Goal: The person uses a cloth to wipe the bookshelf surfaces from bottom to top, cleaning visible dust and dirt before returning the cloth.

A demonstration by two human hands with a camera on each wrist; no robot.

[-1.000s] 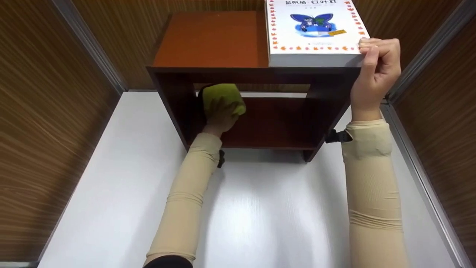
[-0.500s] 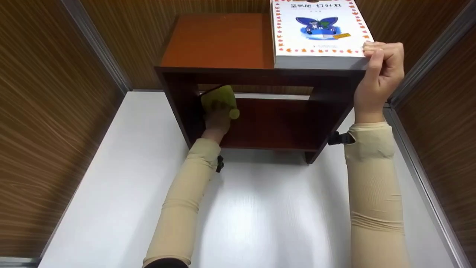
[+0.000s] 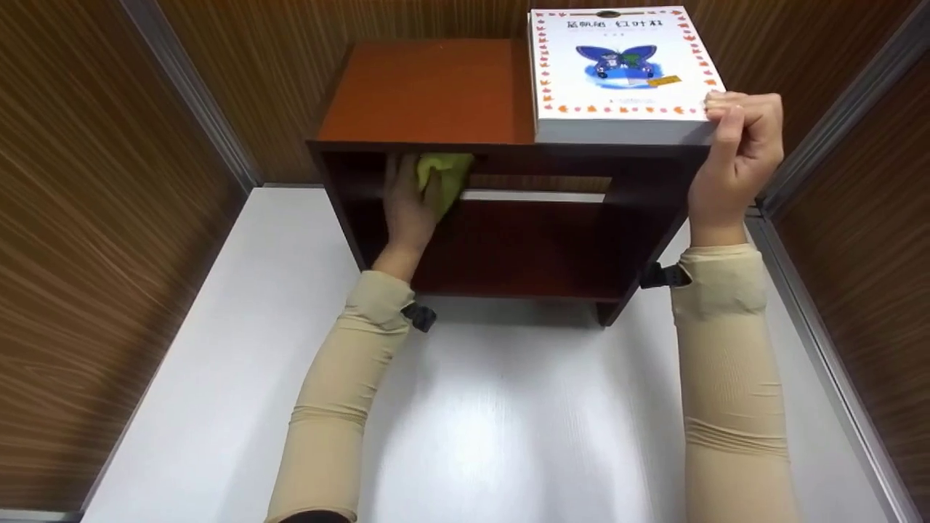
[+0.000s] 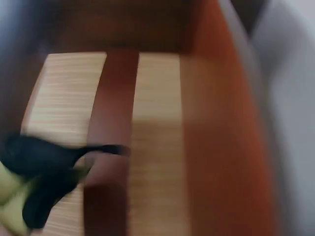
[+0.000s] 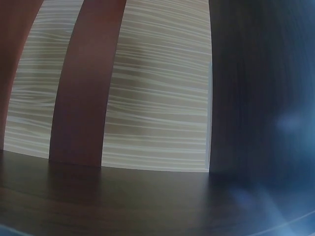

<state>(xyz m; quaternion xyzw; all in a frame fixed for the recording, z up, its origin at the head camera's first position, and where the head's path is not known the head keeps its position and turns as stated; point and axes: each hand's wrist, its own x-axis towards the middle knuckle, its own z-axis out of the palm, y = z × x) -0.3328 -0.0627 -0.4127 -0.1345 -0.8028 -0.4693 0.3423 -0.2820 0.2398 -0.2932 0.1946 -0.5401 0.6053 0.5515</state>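
Inside the upper compartment of a dark reddish-brown wooden shelf, my left hand grips a crumpled yellow-green cloth. The cloth is up near the underside of the top board, toward the left side; the board hides its upper part. In the left wrist view, blurred, the cloth shows yellow with black parts at the lower left. My right hand holds the near right corner of a thick white book with a blue butterfly on its cover, lying on the shelf top's right half.
A lower board spans the shelf beneath the left hand. Wood-grain walls enclose the white floor surface on the left, back and right. The shelf's back has open gaps around a brown slat.
My left hand has risen with the cloth from the lower left inside to the underside of the top board, the cloth now crumpled. The right hand keeps its place at the book's corner.
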